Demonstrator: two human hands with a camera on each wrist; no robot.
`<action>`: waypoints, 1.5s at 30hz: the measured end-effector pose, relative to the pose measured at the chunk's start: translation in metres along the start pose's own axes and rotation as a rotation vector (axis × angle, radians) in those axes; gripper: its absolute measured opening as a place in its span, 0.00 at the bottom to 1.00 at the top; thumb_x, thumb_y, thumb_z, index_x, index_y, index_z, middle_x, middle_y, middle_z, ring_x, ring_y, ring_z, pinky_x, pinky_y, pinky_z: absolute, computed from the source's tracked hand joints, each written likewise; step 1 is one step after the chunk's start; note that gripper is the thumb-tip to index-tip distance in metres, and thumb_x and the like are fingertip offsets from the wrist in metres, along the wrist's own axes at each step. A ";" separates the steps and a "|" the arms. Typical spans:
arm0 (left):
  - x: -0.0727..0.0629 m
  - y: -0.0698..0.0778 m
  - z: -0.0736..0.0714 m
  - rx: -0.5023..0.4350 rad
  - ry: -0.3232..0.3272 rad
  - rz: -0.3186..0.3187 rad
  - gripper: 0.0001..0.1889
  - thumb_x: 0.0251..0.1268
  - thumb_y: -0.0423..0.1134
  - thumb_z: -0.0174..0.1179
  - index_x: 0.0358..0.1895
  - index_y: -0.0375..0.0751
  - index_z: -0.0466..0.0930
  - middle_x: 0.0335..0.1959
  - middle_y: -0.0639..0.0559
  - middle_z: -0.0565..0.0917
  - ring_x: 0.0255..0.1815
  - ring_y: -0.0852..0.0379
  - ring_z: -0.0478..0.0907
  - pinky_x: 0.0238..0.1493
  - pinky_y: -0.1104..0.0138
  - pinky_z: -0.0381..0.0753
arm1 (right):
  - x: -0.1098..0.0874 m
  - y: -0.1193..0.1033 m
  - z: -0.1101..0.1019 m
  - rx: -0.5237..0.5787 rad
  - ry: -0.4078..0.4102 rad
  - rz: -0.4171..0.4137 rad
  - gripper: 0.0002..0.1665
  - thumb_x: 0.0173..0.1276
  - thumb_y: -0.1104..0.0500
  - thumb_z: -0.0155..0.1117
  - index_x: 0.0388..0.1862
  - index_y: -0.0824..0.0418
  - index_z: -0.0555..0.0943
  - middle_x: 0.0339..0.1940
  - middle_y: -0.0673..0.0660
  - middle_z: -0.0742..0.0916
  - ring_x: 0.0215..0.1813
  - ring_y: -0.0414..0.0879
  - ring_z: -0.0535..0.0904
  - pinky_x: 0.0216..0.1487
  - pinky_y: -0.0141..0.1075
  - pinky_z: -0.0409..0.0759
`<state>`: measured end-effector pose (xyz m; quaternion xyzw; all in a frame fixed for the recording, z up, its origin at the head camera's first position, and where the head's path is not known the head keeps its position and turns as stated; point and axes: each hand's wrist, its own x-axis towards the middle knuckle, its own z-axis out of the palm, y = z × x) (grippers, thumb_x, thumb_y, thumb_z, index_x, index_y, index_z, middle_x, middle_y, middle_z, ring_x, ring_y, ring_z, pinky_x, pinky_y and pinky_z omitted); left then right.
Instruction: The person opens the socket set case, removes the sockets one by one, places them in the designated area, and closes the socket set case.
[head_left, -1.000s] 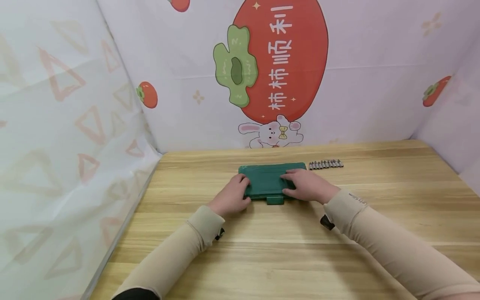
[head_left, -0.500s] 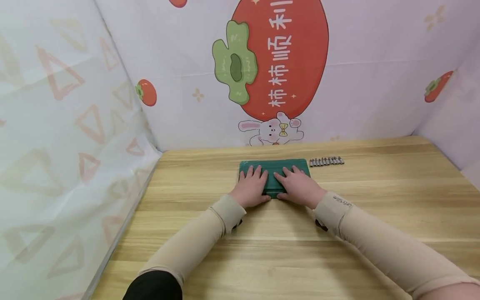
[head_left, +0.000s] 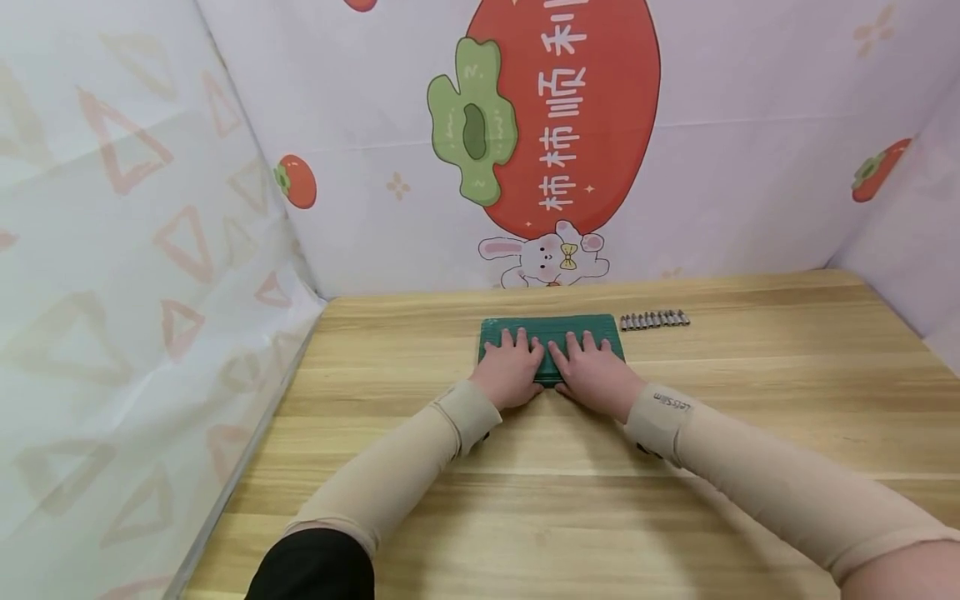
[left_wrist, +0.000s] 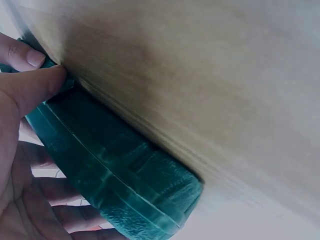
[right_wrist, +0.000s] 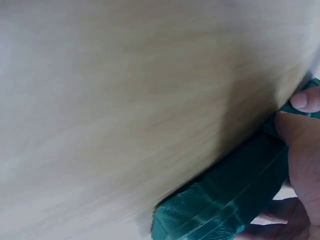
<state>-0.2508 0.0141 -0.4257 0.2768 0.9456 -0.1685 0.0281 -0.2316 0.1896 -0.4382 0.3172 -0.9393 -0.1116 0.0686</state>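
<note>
A green plastic case lies closed on the wooden table, near its back. Over the left part of its lid my left hand rests with straight, spread fingers. My right hand lies the same way on the right part. Both thumbs are at the front side of the case: in the left wrist view the left thumb presses on the latch, and the right wrist view shows the right thumb there too. A row of several metal screwdriver bits lies just right of the case, apart from both hands.
The wooden table reaches forward to a white backdrop printed with persimmons and a rabbit. Another sheet with triangle prints hangs along the left table edge. A pale sheet also borders the right side.
Both hands have moved inward from the sides of the case, with fingers now spread over the lid and thumbs at the front latch. The bits stay where they were.
</note>
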 end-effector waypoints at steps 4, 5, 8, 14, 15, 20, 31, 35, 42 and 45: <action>0.000 0.000 0.001 0.018 -0.006 0.001 0.39 0.75 0.62 0.57 0.79 0.42 0.65 0.76 0.34 0.66 0.74 0.32 0.67 0.59 0.43 0.79 | 0.002 0.000 0.004 -0.031 0.009 -0.013 0.38 0.77 0.41 0.63 0.73 0.66 0.75 0.64 0.76 0.79 0.61 0.73 0.79 0.51 0.63 0.82; 0.000 0.000 0.001 0.021 -0.007 0.001 0.39 0.75 0.62 0.57 0.79 0.42 0.65 0.76 0.34 0.66 0.74 0.32 0.67 0.59 0.43 0.80 | 0.003 0.000 0.005 -0.034 0.008 -0.016 0.38 0.77 0.41 0.63 0.73 0.66 0.75 0.64 0.76 0.79 0.61 0.73 0.79 0.51 0.63 0.82; -0.002 -0.001 0.003 0.030 -0.006 0.002 0.39 0.75 0.62 0.57 0.79 0.42 0.66 0.76 0.34 0.67 0.73 0.33 0.68 0.58 0.43 0.80 | 0.003 -0.002 0.006 -0.028 -0.001 -0.021 0.37 0.77 0.41 0.62 0.73 0.66 0.75 0.64 0.76 0.79 0.61 0.73 0.79 0.51 0.62 0.82; 0.000 0.003 0.004 0.031 0.018 -0.001 0.37 0.75 0.61 0.58 0.78 0.43 0.67 0.75 0.34 0.69 0.71 0.32 0.70 0.55 0.42 0.81 | -0.001 0.003 0.004 -0.046 0.040 -0.058 0.37 0.77 0.41 0.64 0.71 0.66 0.77 0.61 0.74 0.81 0.58 0.71 0.82 0.48 0.60 0.84; 0.001 0.004 0.003 0.027 0.022 -0.006 0.37 0.75 0.61 0.58 0.78 0.43 0.67 0.75 0.34 0.69 0.71 0.32 0.70 0.55 0.42 0.81 | -0.001 0.006 0.005 -0.052 0.060 -0.070 0.36 0.76 0.41 0.64 0.70 0.66 0.78 0.60 0.74 0.82 0.57 0.70 0.82 0.47 0.59 0.85; 0.013 0.010 -0.003 0.001 0.014 -0.017 0.36 0.75 0.61 0.58 0.78 0.44 0.67 0.76 0.34 0.68 0.73 0.32 0.68 0.57 0.41 0.80 | -0.005 0.025 0.008 0.000 0.114 -0.089 0.36 0.75 0.41 0.66 0.67 0.68 0.79 0.58 0.72 0.83 0.56 0.69 0.83 0.49 0.57 0.84; 0.018 0.007 -0.002 -0.091 -0.013 -0.045 0.41 0.72 0.64 0.60 0.80 0.45 0.63 0.79 0.37 0.62 0.77 0.34 0.62 0.65 0.41 0.74 | -0.004 0.030 0.012 0.183 0.031 0.000 0.42 0.75 0.39 0.65 0.72 0.69 0.75 0.65 0.73 0.79 0.66 0.73 0.75 0.62 0.62 0.76; 0.003 0.006 0.001 -0.186 -0.032 -0.022 0.44 0.72 0.66 0.58 0.82 0.45 0.59 0.82 0.39 0.57 0.81 0.36 0.55 0.72 0.40 0.64 | -0.017 0.028 0.006 0.266 0.007 0.022 0.44 0.74 0.37 0.65 0.74 0.69 0.72 0.71 0.72 0.76 0.72 0.73 0.68 0.68 0.66 0.68; -0.043 -0.006 -0.001 -0.290 0.079 0.199 0.44 0.75 0.66 0.55 0.83 0.42 0.57 0.83 0.42 0.55 0.83 0.43 0.49 0.78 0.47 0.54 | -0.054 0.028 -0.008 0.214 0.168 -0.159 0.47 0.68 0.35 0.69 0.74 0.65 0.74 0.74 0.68 0.75 0.76 0.70 0.65 0.70 0.66 0.64; -0.064 -0.008 -0.002 -0.316 0.127 0.314 0.46 0.73 0.66 0.56 0.83 0.42 0.56 0.83 0.42 0.54 0.84 0.44 0.47 0.79 0.48 0.52 | -0.069 0.023 -0.013 0.202 0.197 -0.285 0.50 0.68 0.31 0.67 0.77 0.62 0.71 0.77 0.66 0.72 0.78 0.67 0.62 0.72 0.66 0.61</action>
